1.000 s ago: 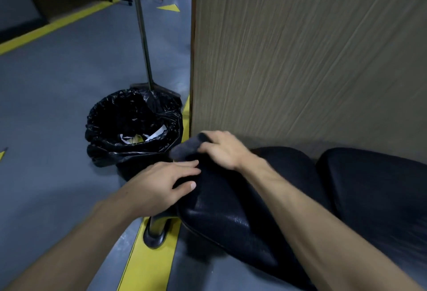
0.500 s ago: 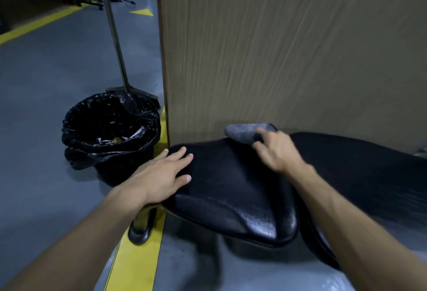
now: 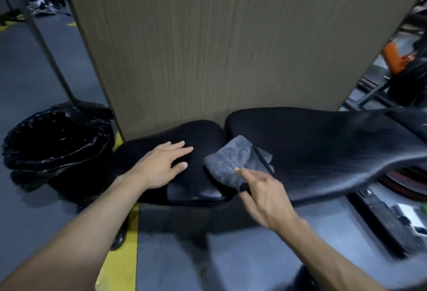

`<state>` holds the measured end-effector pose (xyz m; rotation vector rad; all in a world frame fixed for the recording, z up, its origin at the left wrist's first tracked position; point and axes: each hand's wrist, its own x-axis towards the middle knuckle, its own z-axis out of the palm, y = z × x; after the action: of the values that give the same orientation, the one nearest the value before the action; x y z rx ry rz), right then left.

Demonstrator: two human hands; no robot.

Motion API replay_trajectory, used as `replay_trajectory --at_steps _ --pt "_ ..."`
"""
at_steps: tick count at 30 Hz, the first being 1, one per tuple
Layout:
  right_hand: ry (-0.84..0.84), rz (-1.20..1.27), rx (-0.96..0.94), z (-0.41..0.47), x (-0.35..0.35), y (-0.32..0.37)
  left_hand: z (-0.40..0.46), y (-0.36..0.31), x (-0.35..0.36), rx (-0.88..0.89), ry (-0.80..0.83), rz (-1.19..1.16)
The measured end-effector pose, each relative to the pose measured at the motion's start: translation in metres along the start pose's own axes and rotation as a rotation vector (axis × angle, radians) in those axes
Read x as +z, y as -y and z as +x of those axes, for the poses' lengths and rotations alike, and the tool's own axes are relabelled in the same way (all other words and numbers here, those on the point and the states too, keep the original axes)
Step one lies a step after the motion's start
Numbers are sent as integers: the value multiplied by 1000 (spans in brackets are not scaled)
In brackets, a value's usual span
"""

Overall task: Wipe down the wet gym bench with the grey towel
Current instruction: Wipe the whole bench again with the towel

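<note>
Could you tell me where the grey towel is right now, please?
In the head view, the grey towel lies over the gap between the bench's seat pad and back pad, held by the right hand.

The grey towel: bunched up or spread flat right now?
Mostly flat. The grey towel lies across the seat gap of the bench, one corner pinned by the right hand.

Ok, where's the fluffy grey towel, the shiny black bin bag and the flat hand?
Fluffy grey towel (image 3: 233, 163), head view, its middle.
Shiny black bin bag (image 3: 57, 143), head view, its crinkled rim.
Left hand (image 3: 161, 167), head view, its back.
</note>
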<state>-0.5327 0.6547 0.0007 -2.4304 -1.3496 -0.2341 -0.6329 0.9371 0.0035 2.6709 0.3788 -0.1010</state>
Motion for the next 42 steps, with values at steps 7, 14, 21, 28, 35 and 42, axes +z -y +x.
replay_trajectory --at_steps 7,14,21,28,35,42 --pt "-50 61 177 -86 -31 -38 6 -83 35 180 -15 65" --pt "-338 456 999 -167 -36 -57 -6 -111 36 218 -18 79" --pt "-526 1577 1525 -120 10 27 -14 -135 35 324 -32 8" --pt "-564 2087 1505 -40 6 15 -20 -117 19 292 -92 -55" --pt "-506 2039 1525 -78 -7 -35 1 -135 29 324 -94 -42" --pt "-735 1097 1519 -109 -41 -104 48 -185 59 435 -32 -32"
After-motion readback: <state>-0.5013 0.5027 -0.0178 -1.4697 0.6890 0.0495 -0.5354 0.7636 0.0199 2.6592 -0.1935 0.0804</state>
